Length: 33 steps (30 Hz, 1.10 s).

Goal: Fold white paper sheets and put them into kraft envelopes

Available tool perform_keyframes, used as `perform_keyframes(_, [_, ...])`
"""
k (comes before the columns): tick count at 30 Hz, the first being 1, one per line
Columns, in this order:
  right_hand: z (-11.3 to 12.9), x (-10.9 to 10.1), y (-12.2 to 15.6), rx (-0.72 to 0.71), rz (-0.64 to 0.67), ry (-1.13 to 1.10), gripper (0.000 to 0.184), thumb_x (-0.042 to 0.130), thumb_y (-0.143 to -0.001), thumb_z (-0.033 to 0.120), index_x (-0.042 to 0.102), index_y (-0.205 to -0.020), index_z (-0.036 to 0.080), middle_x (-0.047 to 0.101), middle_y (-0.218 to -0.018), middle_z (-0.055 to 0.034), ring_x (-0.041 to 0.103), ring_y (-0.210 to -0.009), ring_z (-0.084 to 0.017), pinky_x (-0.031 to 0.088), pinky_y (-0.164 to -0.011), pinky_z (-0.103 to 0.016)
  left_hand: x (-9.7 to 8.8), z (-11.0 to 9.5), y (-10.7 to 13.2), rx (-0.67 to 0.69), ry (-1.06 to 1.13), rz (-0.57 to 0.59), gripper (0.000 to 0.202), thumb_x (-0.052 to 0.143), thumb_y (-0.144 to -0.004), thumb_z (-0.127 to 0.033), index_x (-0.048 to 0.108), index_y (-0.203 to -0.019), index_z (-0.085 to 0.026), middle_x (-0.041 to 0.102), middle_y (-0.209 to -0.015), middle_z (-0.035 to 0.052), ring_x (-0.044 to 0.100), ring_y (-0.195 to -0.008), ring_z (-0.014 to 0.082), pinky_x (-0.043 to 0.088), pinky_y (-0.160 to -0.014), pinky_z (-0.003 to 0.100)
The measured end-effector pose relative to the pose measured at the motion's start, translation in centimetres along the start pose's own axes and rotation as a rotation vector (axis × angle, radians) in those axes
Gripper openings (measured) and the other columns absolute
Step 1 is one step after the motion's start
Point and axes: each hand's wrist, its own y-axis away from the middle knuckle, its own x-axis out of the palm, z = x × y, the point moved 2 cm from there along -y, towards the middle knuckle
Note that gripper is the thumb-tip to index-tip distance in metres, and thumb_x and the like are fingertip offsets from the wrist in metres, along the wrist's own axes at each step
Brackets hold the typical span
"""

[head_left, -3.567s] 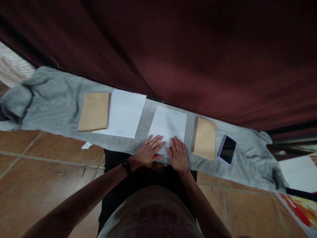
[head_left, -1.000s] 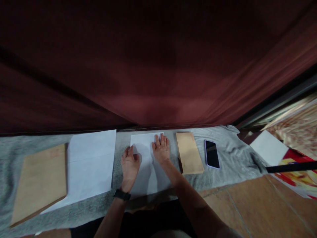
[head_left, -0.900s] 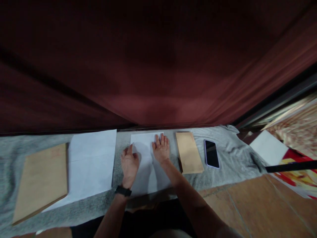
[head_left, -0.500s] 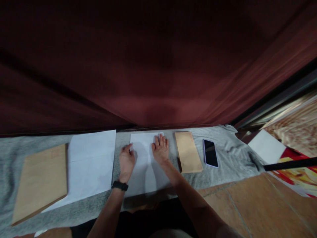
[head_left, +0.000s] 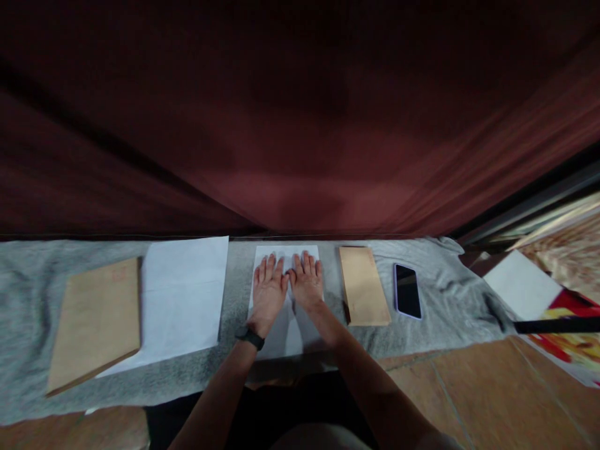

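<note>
A white sheet of paper (head_left: 294,334) lies on the grey cloth in front of me. Flat on its left upper part rests my left hand (head_left: 269,289), fingers spread, a dark band around the wrist. Beside it, my right hand (head_left: 307,281) presses flat on the upper right part, also with fingers apart. The two thumbs are close together near the sheet's middle. To the right is a stack of small brown envelopes (head_left: 364,286). Left of my hands lies a larger white sheet (head_left: 185,300), its left side partly under a thick stack of large brown envelopes (head_left: 98,319).
The grey cloth (head_left: 443,294) covers a narrow surface. A phone (head_left: 407,291) lies on it at the right. A dark red curtain (head_left: 300,156) hangs behind. A white card (head_left: 522,284) and a colourful printed sheet (head_left: 569,331) are at far right, above tiled floor (head_left: 445,387).
My left hand has moved from the sheet's left edge onto the paper and flattened beside my right hand. The right hand stays flat on the sheet. The view has shifted slightly.
</note>
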Motion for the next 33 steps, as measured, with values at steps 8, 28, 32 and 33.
perform_keyframes(8, [-0.2,-0.1,0.0,0.004,0.021,0.006,0.056,0.042,-0.110,0.037,0.039,-0.162,0.019,0.028,-0.171,-0.0159,0.031,-0.157,-0.030,0.018,-0.129,-0.054,0.6,1.7,2.6,0.010,-0.063,0.056,0.062,0.033,-0.107,-0.042,0.038,-0.161,-0.013,0.036,-0.168,0.0156,0.028,-0.159,0.0295,0.023,-0.129,0.053])
perform_keyframes(28, [-0.8,-1.9,13.2,-0.260,-0.008,-0.019,0.055,0.046,-0.108,0.036,0.045,-0.159,0.016,0.040,-0.166,-0.0113,0.037,-0.155,-0.028,0.028,-0.128,-0.050,-2.5,0.8,11.6,0.139,-0.071,0.165,0.058,0.039,-0.105,-0.037,0.043,-0.160,-0.019,0.035,-0.168,0.0095,0.030,-0.158,0.0283,0.027,-0.130,0.052])
perform_keyframes(32, [-1.7,-2.3,13.4,-0.271,-0.026,0.003,0.055,0.046,-0.108,0.036,0.043,-0.160,0.015,0.039,-0.166,-0.0121,0.038,-0.154,-0.029,0.029,-0.127,-0.050,-3.0,1.6,12.2,0.098,-0.062,0.152,0.061,0.038,-0.105,-0.042,0.042,-0.160,-0.016,0.035,-0.168,0.0117,0.032,-0.157,0.0292,0.027,-0.129,0.051])
perform_keyframes(33, [-2.0,-2.4,13.6,-0.270,-0.028,0.007,0.055,0.045,-0.108,0.036,0.043,-0.160,0.015,0.039,-0.167,-0.0123,0.038,-0.154,-0.029,0.029,-0.127,-0.049,-3.1,1.8,12.4,0.087,-0.062,0.148,0.062,0.039,-0.105,-0.043,0.042,-0.160,-0.016,0.035,-0.168,0.0121,0.032,-0.157,0.0293,0.026,-0.130,0.051])
